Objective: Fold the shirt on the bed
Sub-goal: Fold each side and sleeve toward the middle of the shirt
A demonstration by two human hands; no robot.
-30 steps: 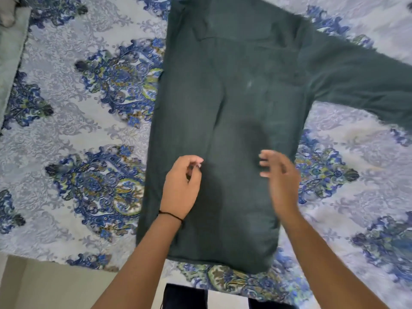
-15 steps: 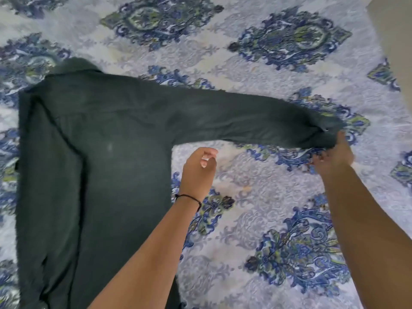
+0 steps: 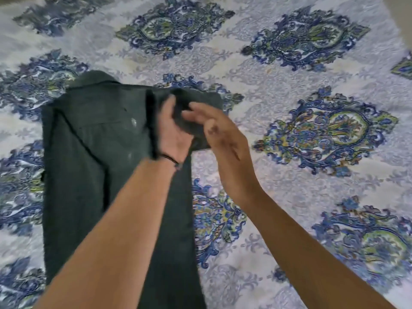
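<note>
A dark green long-sleeved shirt [image 3: 89, 175] lies lengthwise on the patterned bed, collar at the far end. Its left side is folded in over the body. The right sleeve [image 3: 200, 101] is doubled back toward the shoulder and forms a short bunched flap. My left hand [image 3: 171, 134] is at the shoulder seam and grips the bunched sleeve cloth, its fingertips hidden in the fabric. My right hand [image 3: 220, 134] hovers just right of it, fingers straight and blurred, touching the sleeve fold without holding it.
The bedsheet [image 3: 301, 186] is white and grey with large blue and green medallions and spreads right of and beyond the shirt. A strip of pale wall or floor [image 3: 401, 16] shows at the top right corner.
The right sleeve, stretched out to the right half a second ago, has been carried in to the shoulder. My right hand has let go of the cuff; my left hand has taken the sleeve cloth.
</note>
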